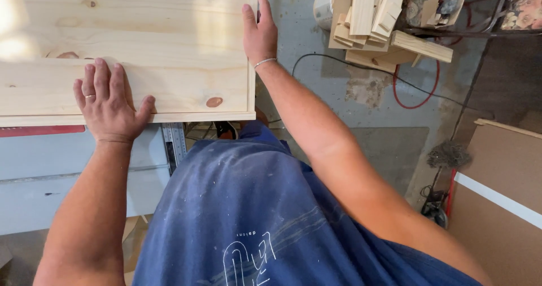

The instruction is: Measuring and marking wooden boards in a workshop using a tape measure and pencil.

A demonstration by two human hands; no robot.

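A wide pale pine panel [169,43] with knots lies flat on a grey machine table [51,173]. My left hand [107,102], wearing a ring, presses flat on the panel near its front edge, fingers spread. My right hand [259,33], a thin bracelet at the wrist, rests against the panel's right edge with fingers extended along it. Neither hand wraps around anything.
A metal ruler rail [176,145] runs beside the machine table. A heap of wood offcuts [378,20] sits on the concrete floor at the upper right, with a red cable [415,97] and a black cable. Brown board sheets [502,190] lean at right.
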